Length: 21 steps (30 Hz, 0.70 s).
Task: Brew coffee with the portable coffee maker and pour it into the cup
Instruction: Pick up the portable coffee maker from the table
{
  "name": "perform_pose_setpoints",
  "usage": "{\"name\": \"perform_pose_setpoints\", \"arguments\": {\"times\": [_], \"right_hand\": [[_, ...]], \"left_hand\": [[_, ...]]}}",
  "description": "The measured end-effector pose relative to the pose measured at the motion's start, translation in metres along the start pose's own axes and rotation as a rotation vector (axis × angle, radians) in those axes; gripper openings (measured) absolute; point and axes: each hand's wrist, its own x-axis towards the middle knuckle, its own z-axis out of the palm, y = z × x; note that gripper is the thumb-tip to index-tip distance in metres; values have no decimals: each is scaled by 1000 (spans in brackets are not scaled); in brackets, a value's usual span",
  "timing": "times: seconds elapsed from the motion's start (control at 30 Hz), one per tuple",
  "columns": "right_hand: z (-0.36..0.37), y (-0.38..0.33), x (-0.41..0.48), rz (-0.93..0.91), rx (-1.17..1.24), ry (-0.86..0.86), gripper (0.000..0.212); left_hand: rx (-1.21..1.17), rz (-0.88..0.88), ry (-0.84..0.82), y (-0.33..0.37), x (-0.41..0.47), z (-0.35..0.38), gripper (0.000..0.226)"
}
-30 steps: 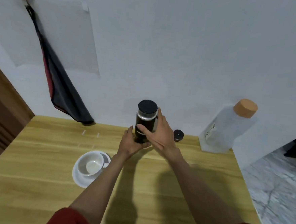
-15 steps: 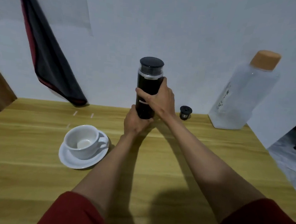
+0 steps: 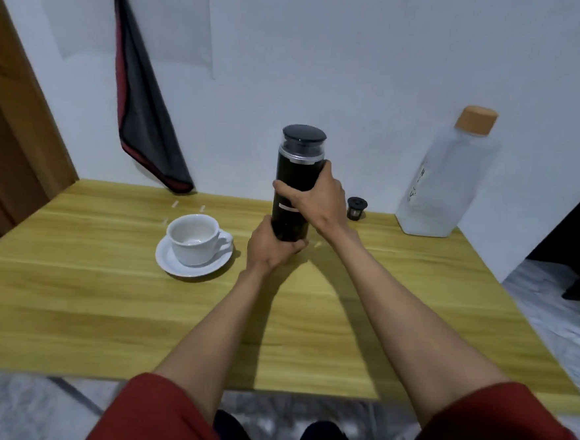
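Note:
The black portable coffee maker (image 3: 297, 172) stands upright on the wooden table (image 3: 104, 310), its dark lid on top. My right hand (image 3: 320, 201) grips its middle from the right, thumb across the front. My left hand (image 3: 271, 249) grips its base from below and left. An empty white cup (image 3: 194, 239) sits on a white saucer (image 3: 175, 263) to the left of the maker. A small black filter basket (image 3: 356, 208) stands on the table just right of my right hand.
A large frosted water bottle (image 3: 445, 182) with a tan cap stands at the back right against the wall. A dark cloth with red trim (image 3: 145, 113) hangs at the back left. The table's right edge drops to a marble floor (image 3: 557, 307).
The view has tilted down and drawn back, so the near table edge and my knees show. Both hands stay on the coffee maker; my right hand has closed more fully round it.

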Motion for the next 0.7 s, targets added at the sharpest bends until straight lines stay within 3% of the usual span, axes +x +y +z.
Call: {"name": "perform_pose_setpoints", "arguments": {"times": [0.7], "right_hand": [[11,-3,-26,52,-15,113,68]], "left_hand": [[-28,24,102,-13,-31,9,58]]}}
